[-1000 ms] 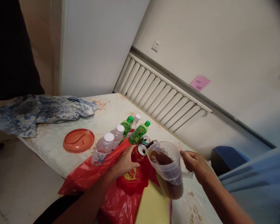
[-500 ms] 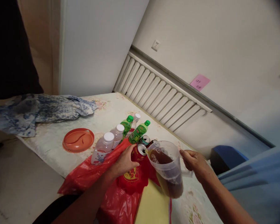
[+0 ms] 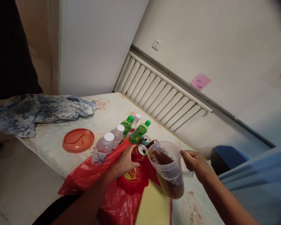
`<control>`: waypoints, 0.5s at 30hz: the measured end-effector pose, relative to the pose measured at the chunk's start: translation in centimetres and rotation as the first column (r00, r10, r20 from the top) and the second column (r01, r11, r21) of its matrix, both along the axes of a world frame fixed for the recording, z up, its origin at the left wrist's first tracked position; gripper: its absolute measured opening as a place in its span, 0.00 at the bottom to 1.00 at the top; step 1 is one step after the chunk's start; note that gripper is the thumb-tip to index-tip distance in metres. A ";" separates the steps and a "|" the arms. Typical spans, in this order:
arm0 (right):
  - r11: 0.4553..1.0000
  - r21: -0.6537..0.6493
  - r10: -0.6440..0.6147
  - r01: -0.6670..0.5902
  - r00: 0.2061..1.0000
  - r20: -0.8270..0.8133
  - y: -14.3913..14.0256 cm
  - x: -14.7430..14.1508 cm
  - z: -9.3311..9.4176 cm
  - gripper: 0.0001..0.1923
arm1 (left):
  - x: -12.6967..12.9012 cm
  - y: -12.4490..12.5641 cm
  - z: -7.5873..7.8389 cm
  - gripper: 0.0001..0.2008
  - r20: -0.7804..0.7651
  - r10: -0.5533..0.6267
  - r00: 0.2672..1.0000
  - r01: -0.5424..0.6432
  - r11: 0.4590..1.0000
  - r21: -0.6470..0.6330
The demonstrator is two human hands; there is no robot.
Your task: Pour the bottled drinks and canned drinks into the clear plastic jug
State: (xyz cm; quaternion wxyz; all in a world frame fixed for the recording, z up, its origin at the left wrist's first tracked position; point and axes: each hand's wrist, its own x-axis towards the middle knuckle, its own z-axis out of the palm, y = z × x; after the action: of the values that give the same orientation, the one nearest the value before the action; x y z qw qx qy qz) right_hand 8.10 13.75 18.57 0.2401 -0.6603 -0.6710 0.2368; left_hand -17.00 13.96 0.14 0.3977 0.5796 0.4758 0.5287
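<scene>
My left hand [image 3: 125, 162] wraps around a red drink can [image 3: 139, 153], which stands upright with its top opened. In my right hand [image 3: 194, 164] is the handle of a clear plastic pitcher [image 3: 170, 172] of brown liquid with bubbles on its surface. The pitcher tilts left, and its spout sits right at the can's top; whether liquid is flowing out is hard to make out. Under the can lies a red scalloped tray [image 3: 134, 184] with a yellow print. Behind the can are a green-topped can [image 3: 145, 140] and a dark can [image 3: 153, 143].
Clear white-capped bottles [image 3: 103, 149] and green bottles [image 3: 138, 133] stand behind my left hand. A red plastic bag [image 3: 118, 206], a yellow folder [image 3: 153, 206], an orange divided plate [image 3: 78, 140] and a blue-white cloth [image 3: 56, 109] lie on the table. A radiator [image 3: 159, 90] lines the wall.
Almost nothing differs. Both hands, the can and the tilted pitcher keep their places, with the liquid shifting slightly inside the pitcher.
</scene>
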 end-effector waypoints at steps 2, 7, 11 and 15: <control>1.000 0.005 -0.002 0.002 1.000 -0.001 0.1 0.1 -0.1 0.25 | 0.0 0.0 0.0 0.39 0.001 -0.005 1.000 0.005 1.000 0.004; 1.000 0.028 -0.009 0.009 1.000 0.002 0.2 0.3 -0.2 0.25 | 0.0 0.1 -0.3 0.39 -0.007 -0.006 1.000 0.006 1.000 0.022; 1.000 0.023 -0.004 0.004 1.000 0.008 0.2 0.4 -0.3 0.25 | 0.0 0.2 -0.4 0.40 -0.018 -0.008 1.000 0.008 1.000 0.016; 1.000 0.019 -0.005 0.005 1.000 -0.005 0.3 0.7 -0.5 0.25 | 0.0 0.1 -0.2 0.39 -0.015 -0.007 1.000 0.007 1.000 0.000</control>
State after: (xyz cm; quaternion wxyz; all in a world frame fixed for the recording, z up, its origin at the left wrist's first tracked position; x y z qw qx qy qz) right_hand 8.76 14.07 18.11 0.2487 -0.6592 -0.6708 0.2316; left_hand -17.01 14.10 -0.10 0.3956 0.5853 0.4769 0.5230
